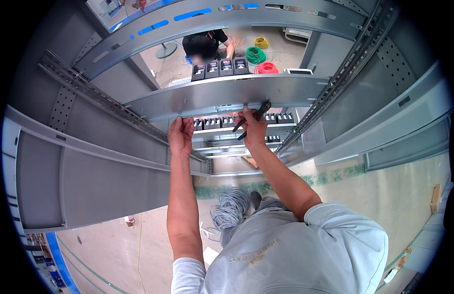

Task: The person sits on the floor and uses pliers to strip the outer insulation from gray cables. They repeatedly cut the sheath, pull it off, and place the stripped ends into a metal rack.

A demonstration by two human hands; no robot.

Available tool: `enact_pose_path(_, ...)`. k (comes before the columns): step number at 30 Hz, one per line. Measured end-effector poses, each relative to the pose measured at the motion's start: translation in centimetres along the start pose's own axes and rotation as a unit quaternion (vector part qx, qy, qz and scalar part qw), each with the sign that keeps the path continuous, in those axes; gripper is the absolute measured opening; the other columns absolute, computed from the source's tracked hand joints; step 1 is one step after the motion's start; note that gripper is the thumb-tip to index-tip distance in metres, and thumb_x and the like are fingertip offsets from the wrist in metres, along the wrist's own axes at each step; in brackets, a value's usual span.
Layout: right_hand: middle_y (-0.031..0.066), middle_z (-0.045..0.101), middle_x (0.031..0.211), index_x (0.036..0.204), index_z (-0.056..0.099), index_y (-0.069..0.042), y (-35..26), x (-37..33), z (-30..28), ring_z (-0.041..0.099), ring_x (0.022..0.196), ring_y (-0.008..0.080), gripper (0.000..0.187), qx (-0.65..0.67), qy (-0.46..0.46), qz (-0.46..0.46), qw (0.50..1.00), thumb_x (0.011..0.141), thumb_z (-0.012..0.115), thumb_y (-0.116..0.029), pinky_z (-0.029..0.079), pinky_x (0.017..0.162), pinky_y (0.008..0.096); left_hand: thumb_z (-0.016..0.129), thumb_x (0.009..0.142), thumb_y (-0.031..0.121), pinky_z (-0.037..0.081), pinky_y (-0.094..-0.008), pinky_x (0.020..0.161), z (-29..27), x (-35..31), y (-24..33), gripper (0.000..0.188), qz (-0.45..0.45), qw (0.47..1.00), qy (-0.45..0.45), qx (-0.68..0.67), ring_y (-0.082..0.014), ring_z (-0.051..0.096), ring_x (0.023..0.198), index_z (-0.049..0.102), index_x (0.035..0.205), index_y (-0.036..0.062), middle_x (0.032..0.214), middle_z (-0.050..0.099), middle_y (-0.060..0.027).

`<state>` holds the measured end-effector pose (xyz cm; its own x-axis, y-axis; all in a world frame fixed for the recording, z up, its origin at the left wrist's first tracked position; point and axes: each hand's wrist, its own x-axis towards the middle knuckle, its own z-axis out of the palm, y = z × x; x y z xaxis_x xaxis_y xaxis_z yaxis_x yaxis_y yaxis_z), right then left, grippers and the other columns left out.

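My right hand is closed round a black two-handled tool that looks like pliers, its head pointing up and to the right. The thumb and fingertips of that hand reach the lower edge of a wide grey metal crossbar. My left hand is at the same lower edge, farther left, with its fingers curled together; whatever may be between them is hidden. On top of the crossbar stands a row of black breaker-like devices. More small black devices sit in rows on the rails below.
Metal cabinet uprights flank both arms, and a slotted beam crosses above. Another person works behind the frame, near green, yellow and red wire coils. Grey cable coils lie by my feet.
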<state>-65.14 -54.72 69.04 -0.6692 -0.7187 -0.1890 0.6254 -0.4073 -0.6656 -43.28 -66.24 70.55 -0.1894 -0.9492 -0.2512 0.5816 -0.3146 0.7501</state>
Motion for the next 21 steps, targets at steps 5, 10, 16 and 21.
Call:
enact_pose_path(5, 0.0123, 0.07, 0.085, 0.094, 0.058, -0.005, -0.2, -0.3, 0.6, 0.069, 0.07, 0.0199, 0.022, -0.021, 0.018, 0.005, 1.0, 0.094, 0.077, -0.017, 0.061, 0.067, 0.0329, 0.061, 0.104, 0.02, 0.063, -0.0296, 0.072, -0.6, 0.7, 0.1, 0.015, -0.024, 1.0, 0.01, -0.005, -0.0226, 0.074, 0.094, 0.063, 0.103, 0.0049, 0.093, 0.071, -0.0071)
enact_pose_path(10, 0.0091, 0.069, 0.082, 0.091, 0.056, -0.006, -0.1, -0.2, 0.5, 0.068, 0.066, 0.0181, 0.026, -0.03, 0.015, -0.002, 0.999, 0.092, 0.079, -0.02, 0.056, 0.063, 0.0296, 0.063, 0.103, 0.022, 0.061, -0.0313, 0.079, -1.1, 1.2, 0.2, 0.017, -0.051, 0.999, 0.014, 0.01, -0.0215, 0.072, 0.099, 0.064, 0.103, 0.0054, 0.096, 0.071, -0.0058)
enact_pose_path(16, 0.0094, 0.069, 0.082, 0.099, 0.061, -0.002, -0.5, -1.2, 0.0, 0.068, 0.066, 0.0181, 0.025, -0.025, 0.003, 0.0, 1.0, 0.092, 0.078, -0.02, 0.057, 0.063, 0.0303, 0.062, 0.103, 0.022, 0.061, -0.034, 0.08, -1.8, -1.1, 0.1, 0.018, -0.057, 0.998, -0.003, 0.004, -0.0214, 0.072, 0.097, 0.066, 0.107, 0.0055, 0.096, 0.071, -0.0058)
enact_pose_path(21, 0.0094, 0.069, 0.083, 0.102, 0.064, -0.002, -1.0, -7.2, -2.4, 0.067, 0.067, 0.0187, 0.024, -0.044, 0.008, 0.032, 0.999, 0.092, 0.077, -0.019, 0.058, 0.066, 0.0319, 0.06, 0.099, 0.02, 0.059, -0.0357, 0.082, -6.5, -7.9, -0.1, 0.02, -0.084, 0.996, -0.033, 0.014, -0.0227, 0.072, 0.095, 0.065, 0.111, 0.0052, 0.093, 0.071, -0.0071)
